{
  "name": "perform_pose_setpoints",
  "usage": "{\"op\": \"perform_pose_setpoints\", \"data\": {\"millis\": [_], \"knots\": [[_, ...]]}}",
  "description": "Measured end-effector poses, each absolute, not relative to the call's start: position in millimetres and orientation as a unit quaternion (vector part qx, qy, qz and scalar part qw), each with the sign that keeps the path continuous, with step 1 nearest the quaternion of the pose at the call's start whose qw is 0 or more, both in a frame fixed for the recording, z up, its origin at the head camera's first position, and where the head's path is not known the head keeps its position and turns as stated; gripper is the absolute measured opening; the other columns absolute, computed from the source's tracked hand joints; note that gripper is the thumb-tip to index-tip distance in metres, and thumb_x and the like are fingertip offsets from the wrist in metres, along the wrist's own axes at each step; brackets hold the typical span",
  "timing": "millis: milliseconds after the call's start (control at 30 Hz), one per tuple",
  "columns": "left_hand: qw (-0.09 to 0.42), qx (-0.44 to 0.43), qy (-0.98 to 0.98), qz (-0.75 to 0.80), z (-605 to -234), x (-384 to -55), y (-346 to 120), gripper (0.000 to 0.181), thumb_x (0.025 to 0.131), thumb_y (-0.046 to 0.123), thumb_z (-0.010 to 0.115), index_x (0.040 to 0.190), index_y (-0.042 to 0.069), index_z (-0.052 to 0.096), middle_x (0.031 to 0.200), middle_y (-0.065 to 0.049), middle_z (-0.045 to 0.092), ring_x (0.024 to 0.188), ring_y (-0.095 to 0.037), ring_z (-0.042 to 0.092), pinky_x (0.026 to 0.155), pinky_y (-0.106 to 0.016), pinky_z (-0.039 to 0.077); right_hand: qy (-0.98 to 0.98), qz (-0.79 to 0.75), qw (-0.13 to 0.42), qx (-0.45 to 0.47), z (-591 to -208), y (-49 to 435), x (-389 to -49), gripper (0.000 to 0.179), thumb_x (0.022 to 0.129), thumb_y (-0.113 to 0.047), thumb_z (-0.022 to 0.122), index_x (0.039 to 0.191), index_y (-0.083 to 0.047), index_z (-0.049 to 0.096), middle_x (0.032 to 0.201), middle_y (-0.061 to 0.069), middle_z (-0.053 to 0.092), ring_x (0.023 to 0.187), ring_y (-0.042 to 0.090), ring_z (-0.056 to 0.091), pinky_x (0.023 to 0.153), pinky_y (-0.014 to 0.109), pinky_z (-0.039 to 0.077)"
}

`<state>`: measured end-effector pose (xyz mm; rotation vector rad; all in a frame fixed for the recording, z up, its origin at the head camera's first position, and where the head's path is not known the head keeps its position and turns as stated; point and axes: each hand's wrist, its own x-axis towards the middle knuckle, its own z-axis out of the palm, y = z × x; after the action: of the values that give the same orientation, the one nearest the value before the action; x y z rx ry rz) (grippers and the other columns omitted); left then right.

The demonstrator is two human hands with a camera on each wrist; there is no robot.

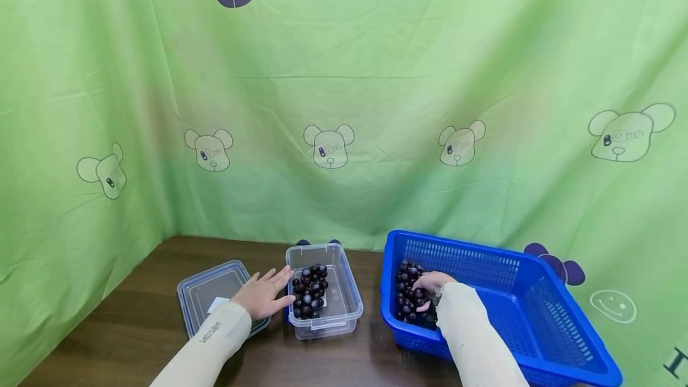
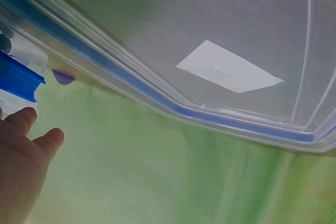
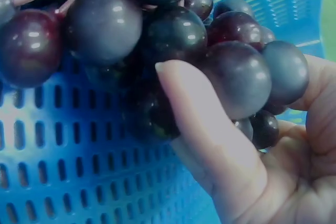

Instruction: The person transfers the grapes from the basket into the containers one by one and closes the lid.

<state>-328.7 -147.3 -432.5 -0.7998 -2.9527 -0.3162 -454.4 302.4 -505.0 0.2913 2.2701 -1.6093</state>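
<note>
In the head view my right hand (image 1: 433, 283) reaches into the left end of a blue plastic basket (image 1: 516, 315). It grips a bunch of dark grapes (image 1: 407, 291); the right wrist view shows the thumb (image 3: 202, 111) in front of the grapes (image 3: 236, 80) and the fingers curled behind them. My left hand (image 1: 264, 295) has its fingers spread, with the fingertips at the left rim of a clear plastic container (image 1: 346, 291). Another bunch of dark grapes (image 1: 310, 292) lies inside that container, over its left half.
A clear lid (image 1: 212, 282) with a blue seal and a white label lies on the brown table (image 1: 129, 309), partly under my left forearm. Behind the table hangs a green printed curtain (image 1: 376, 196). The basket's tall slotted walls surround my right hand.
</note>
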Motion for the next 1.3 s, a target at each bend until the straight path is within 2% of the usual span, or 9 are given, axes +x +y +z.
{"op": "perform_pose_setpoints", "data": {"millis": [167,267,500,633,767,933,1067,1167,1300], "knots": [[0.036,-0.261,-0.959,-0.107,-435,-328,-147,0.063,0.098,0.047,0.041,0.147,0.006,0.039,0.152,-0.010,0.035,0.134,-0.041,0.036,0.106,-0.063,0.024,0.774,-0.592,0.206,0.086,-634,389,-584,0.041,0.073,-0.006,0.070,0.107,0.003,0.049,0.101,0.019,0.052,0.088,0.031,0.060,0.071,0.048,0.057],[0.037,-0.259,-0.959,-0.106,-436,-329,-147,0.063,0.098,0.047,0.042,0.147,0.007,0.038,0.152,-0.010,0.034,0.134,-0.041,0.036,0.106,-0.063,0.024,0.765,-0.600,0.227,0.059,-578,366,-535,0.016,0.078,-0.003,0.059,0.082,-0.003,0.043,0.082,0.010,0.045,0.078,0.026,0.057,0.073,0.042,0.057],[0.037,-0.257,-0.960,-0.103,-433,-329,-147,0.063,0.098,0.047,0.042,0.147,0.007,0.039,0.152,-0.010,0.034,0.134,-0.040,0.036,0.106,-0.063,0.024,0.758,-0.613,0.223,0.012,-502,344,-477,0.027,0.077,-0.003,0.057,0.071,-0.008,0.032,0.068,0.001,0.031,0.055,0.007,0.042,0.067,0.039,0.058],[0.034,-0.257,-0.961,-0.099,-430,-327,-147,0.063,0.098,0.047,0.042,0.146,0.007,0.040,0.152,-0.010,0.035,0.134,-0.040,0.036,0.106,-0.062,0.025,0.767,-0.608,0.203,0.021,-488,347,-472,0.014,0.081,-0.002,0.053,0.085,-0.001,0.039,0.071,0.002,0.030,0.058,0.010,0.043,0.073,0.042,0.057],[0.028,-0.255,-0.961,-0.100,-429,-326,-147,0.064,0.098,0.048,0.041,0.146,0.006,0.039,0.152,-0.010,0.035,0.134,-0.041,0.036,0.106,-0.062,0.024,0.734,-0.643,0.219,0.013,-509,379,-510,0.036,0.080,-0.005,0.059,0.113,-0.003,0.044,0.084,0.006,0.045,0.074,0.017,0.057,0.077,0.044,0.056],[0.031,-0.249,-0.963,-0.102,-432,-326,-146,0.063,0.098,0.047,0.042,0.146,0.007,0.040,0.152,-0.009,0.035,0.134,-0.040,0.036,0.107,-0.062,0.024,0.698,-0.675,0.240,-0.007,-519,405,-543,0.036,0.079,-0.009,0.065,0.110,-0.012,0.047,0.097,0.012,0.061,0.091,0.028,0.065,0.074,0.043,0.056],[0.033,-0.249,-0.963,-0.099,-436,-329,-146,0.063,0.098,0.049,0.041,0.146,0.008,0.040,0.152,-0.008,0.035,0.135,-0.039,0.036,0.107,-0.061,0.024,0.709,-0.666,0.232,-0.006,-470,379,-503,0.033,0.084,-0.009,0.057,0.115,-0.008,0.046,0.097,0.015,0.059,0.092,0.028,0.064,0.075,0.040,0.056],[0.032,-0.251,-0.962,-0.098,-437,-330,-146,0.063,0.098,0.049,0.041,0.147,0.009,0.039,0.153,-0.009,0.034,0.135,-0.039,0.035,0.107,-0.061,0.024,0.719,-0.659,0.218,-0.011,-431,355,-468,0.025,0.084,-0.008,0.055,0.107,-0.005,0.046,0.088,0.010,0.055,0.083,0.022,0.062,0.071,0.035,0.057],[0.032,-0.249,-0.963,-0.100,-434,-329,-147,0.062,0.098,0.048,0.042,0.146,0.008,0.040,0.152,-0.009,0.034,0.135,-0.040,0.035,0.107,-0.062,0.023,0.714,-0.665,0.218,-0.030,-415,346,-470,0.012,0.080,-0.006,0.057,0.086,-0.009,0.047,0.076,0.005,0.052,0.071,0.016,0.059,0.063,0.031,0.058]]}}
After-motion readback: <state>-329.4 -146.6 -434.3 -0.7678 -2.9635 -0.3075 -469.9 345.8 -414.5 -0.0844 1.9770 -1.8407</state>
